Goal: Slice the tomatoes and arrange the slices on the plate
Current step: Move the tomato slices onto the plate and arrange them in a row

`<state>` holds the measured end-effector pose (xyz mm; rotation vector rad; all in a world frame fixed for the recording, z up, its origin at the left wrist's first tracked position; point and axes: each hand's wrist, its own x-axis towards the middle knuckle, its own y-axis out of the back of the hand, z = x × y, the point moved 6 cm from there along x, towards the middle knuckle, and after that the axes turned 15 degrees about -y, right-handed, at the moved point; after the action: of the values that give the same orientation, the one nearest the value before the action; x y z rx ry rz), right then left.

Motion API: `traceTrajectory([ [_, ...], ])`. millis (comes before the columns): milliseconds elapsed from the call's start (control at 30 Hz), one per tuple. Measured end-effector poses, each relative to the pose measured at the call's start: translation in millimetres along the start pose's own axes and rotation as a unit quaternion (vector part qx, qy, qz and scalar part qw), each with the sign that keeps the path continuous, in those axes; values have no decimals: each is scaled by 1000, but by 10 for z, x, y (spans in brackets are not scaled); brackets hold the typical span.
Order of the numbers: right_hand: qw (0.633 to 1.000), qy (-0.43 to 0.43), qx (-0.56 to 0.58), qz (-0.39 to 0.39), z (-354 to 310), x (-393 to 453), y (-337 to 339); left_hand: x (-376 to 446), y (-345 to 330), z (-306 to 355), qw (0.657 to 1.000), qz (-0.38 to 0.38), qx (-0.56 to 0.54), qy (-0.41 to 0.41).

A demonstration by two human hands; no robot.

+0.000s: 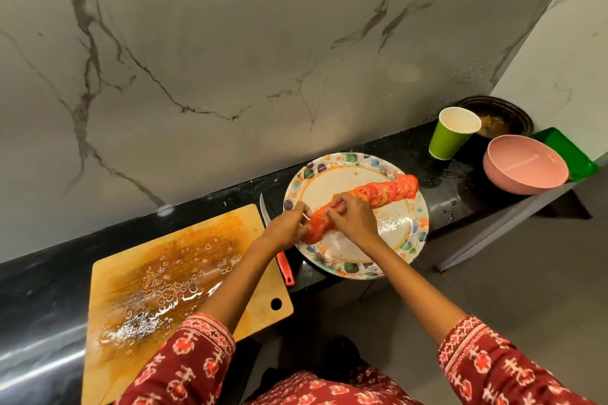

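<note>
A row of overlapping tomato slices (385,192) runs slantwise across the floral-rimmed plate (408,240) on the black counter. My left hand (286,227) pinches the slices at the row's near-left end. My right hand (353,215) lies over the middle of the row, its curled fingers on the slices. A knife with a red handle (285,265) lies between the plate and the cutting board, its blade (263,207) pointing away and partly hidden under my left wrist. The wooden cutting board (171,279) is wet with tomato juice and seeds.
A green paper cup (449,138) stands behind the plate to the right. A pink bowl (523,168), a green tray (566,148) and a dark dish (503,115) fill the right corner. A marble wall backs the counter; the counter edge drops off at the front right.
</note>
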<state>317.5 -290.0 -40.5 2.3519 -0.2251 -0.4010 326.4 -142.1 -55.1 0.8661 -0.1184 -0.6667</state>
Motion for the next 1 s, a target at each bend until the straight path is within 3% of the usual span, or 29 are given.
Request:
traceTrajectory([
  [100, 1000, -4, 18, 10, 43, 56, 80, -87, 24, 0, 994, 110, -11, 1],
  [167, 999, -14, 33, 21, 100, 96, 178, -142, -3, 41, 989, 144, -26, -15],
  [367, 999, -1, 38, 25, 241, 205, 339, -139, -229, 131, 993, 103, 65, -9],
  [600, 991, 126, -49, -16, 107, 217, 320, -69, -228, 90, 990, 119, 70, 28],
  [867, 937, 252, -218, -103, -52, 234, 52, -48, -244, 19, 983, 160, 61, 62],
  [1000, 904, 301, -283, -108, -75, 242, -23, -33, -287, 64, 981, 163, 63, 82],
])
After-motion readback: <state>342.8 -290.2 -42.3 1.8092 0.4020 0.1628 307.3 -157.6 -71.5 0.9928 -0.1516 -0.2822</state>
